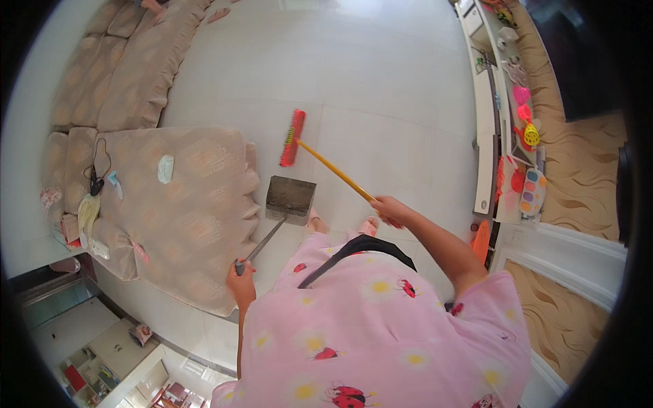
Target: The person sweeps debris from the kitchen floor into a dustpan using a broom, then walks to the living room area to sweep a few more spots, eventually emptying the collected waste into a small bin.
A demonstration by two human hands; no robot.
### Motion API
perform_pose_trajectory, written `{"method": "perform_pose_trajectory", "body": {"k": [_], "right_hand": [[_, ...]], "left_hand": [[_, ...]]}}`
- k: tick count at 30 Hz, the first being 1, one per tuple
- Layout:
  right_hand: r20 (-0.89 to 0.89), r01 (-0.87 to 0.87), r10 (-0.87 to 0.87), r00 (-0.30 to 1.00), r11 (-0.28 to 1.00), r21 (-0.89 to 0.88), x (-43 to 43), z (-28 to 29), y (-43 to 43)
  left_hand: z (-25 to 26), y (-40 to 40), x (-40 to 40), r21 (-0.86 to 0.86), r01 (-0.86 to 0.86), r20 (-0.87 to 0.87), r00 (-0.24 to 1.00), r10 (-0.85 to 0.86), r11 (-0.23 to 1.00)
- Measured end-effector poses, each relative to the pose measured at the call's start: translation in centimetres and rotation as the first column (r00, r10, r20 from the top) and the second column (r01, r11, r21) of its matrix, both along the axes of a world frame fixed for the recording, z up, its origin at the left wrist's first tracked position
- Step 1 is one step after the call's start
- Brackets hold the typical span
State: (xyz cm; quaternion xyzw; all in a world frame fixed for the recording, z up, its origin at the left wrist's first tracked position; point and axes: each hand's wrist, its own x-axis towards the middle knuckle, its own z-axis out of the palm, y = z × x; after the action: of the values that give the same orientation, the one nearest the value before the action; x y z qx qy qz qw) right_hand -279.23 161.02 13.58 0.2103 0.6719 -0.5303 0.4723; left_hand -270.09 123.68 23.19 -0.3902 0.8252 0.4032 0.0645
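Note:
My left hand grips the grey handle of a long-handled dustpan. Its pan rests on the tiled floor beside the sofa and just ahead of my feet, with dark dirt or dust inside. My right hand is closed around the yellow stick of a broom. The broom's red head, with some yellow-green bristles, is at the floor beyond the pan, a short gap away from it.
To the left stands a sofa under a patterned cover, bearing a white packet, a black cable and cloths. A low white TV cabinet with toys runs along the right. Another person's limb shows at the far left. Slippers lie beyond.

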Motion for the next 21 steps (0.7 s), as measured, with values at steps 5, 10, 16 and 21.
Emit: {"method": "perform_pose_trajectory", "body": {"k": [5,10,16,21], "right_hand": [[0.033,-0.003,0.005,0.999,0.999,-0.049,-8.0,-8.6,-10.3],[0.063,-0.018,0.021,0.998,0.999,-0.047,-8.5,-6.8,-8.3],[0.131,0.002,-0.033,0.991,0.974,0.225,1.0,1.2,3.3],[0.168,0.238,-0.316,0.934,0.899,0.367,5.2,4.6,8.9]], "left_hand": [[0.5,-1.8,-1.7,-0.045,0.078,-0.022,0.997,-0.079,0.996],[-0.7,-3.4,-2.5,0.004,0.08,-0.029,0.996,-0.079,0.997],[-2.3,-4.0,-5.1,-0.01,0.13,-0.056,0.99,-0.131,0.991],[-2.9,-3.7,-7.9,0.096,0.165,-0.079,0.984,-0.158,0.982]]}}
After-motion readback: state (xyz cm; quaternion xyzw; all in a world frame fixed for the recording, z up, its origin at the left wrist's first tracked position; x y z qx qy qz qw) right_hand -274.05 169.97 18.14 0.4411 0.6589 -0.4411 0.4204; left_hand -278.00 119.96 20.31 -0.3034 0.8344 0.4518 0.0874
